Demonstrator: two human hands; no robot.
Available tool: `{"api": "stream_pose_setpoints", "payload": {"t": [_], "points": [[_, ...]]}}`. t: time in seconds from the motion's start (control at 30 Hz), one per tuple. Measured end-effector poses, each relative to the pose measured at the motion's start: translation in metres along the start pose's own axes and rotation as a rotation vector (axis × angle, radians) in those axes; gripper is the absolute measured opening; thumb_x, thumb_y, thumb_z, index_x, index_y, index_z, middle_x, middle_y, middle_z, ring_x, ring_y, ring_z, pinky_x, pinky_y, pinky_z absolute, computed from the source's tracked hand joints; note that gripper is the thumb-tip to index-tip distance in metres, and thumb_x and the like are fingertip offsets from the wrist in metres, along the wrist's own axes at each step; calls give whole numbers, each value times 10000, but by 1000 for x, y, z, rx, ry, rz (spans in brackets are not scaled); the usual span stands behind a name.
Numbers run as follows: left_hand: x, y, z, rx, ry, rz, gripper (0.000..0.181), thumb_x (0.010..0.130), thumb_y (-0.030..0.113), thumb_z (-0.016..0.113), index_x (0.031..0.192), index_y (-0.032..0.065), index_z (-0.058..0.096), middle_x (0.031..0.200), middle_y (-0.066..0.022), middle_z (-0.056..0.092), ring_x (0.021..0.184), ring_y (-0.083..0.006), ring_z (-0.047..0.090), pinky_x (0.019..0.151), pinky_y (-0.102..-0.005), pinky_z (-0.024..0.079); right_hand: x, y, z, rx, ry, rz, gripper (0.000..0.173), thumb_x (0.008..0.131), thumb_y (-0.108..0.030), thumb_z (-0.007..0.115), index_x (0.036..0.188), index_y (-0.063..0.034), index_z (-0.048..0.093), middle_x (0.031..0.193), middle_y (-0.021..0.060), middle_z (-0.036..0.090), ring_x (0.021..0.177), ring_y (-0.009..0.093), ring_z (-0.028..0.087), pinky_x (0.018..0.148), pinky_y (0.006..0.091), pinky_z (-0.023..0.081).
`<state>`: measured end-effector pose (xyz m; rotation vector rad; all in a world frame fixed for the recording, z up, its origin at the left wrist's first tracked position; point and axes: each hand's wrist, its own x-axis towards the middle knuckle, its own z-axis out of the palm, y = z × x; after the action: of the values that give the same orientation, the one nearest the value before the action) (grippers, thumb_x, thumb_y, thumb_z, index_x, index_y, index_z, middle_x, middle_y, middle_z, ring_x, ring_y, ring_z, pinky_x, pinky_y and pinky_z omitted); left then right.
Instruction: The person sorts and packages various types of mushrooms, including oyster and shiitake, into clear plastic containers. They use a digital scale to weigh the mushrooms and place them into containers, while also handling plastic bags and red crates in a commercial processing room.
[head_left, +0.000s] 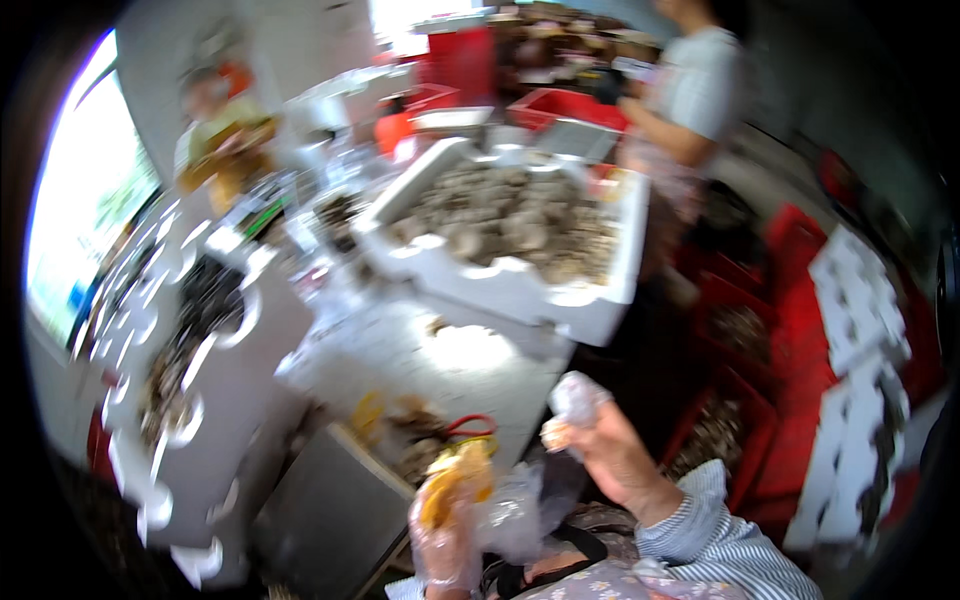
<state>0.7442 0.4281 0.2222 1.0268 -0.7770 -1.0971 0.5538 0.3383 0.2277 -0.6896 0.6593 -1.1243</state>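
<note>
My left hand (444, 536), in a clear plastic glove, is low in the middle of the view. Its fingers are around a soft yellow item (442, 495), too blurred to name. To its right, my right hand (611, 454) is raised beyond the table's edge. Crumpled clear plastic (577, 399) is bunched in its fingers, with a small orange-tan bit (556, 435) at the tips. A clear plastic bag (514, 510) hangs between the hands. Just past my left hand are a red ring-shaped handle (472, 425) and brown scraps (416, 431) on the metal table (450, 367).
A white foam box (480, 289) of grey-brown mushrooms (517, 210) stands across the table. More foam boxes (225, 420) are on the left. Red crates (795, 442) line the right. One person (694, 97) stands beyond the table; another person (225, 150) is at far left.
</note>
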Motion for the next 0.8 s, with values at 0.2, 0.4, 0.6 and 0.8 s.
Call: {"api": "stream_pose_setpoints", "payload": {"t": [0.2, 0.4, 0.6, 0.8], "points": [[2, -20, 57, 398, 193, -295, 373, 954, 183, 545, 1284, 7, 537, 1224, -97, 606, 1065, -201, 582, 905, -333, 471, -71, 15, -78, -25, 242, 103, 672, 897, -106, 661, 1431, -8, 264, 1141, 121, 592, 1032, 182, 614, 892, 319, 492], [-2, -74, 105, 245, -234, 173, 336, 969, 78, 513, 1299, 13, 510, 1280, -142, 562, 1072, -257, 582, 905, -365, 477, -143, 4, -154, 119, 524, 85, 587, 910, -81, 638, 1379, 17, 299, 1104, 122, 614, 1012, 186, 619, 874, 307, 494], [6, -99, 246, 526, -417, 502, 229, 933, 120, 596, 1128, 3, 628, 1157, -150, 622, 1007, -220, 604, 865, -359, 497, -218, -47, -239, 210, 842, -179, 497, 919, -45, 602, 1340, 6, 343, 1065, 127, 626, 949, 192, 627, 824, 316, 503], [39, -185, 524, 598, -738, 1047, 584, 831, 181, 740, 1333, 19, 490, 1115, -120, 644, 969, -265, 654, 833, -356, 530, -290, -96, -317, 268, 1084, -423, 353, 926, -13, 563, 1264, -27, 462, 1037, 107, 609, 960, 200, 595, 840, 350, 469]]}}
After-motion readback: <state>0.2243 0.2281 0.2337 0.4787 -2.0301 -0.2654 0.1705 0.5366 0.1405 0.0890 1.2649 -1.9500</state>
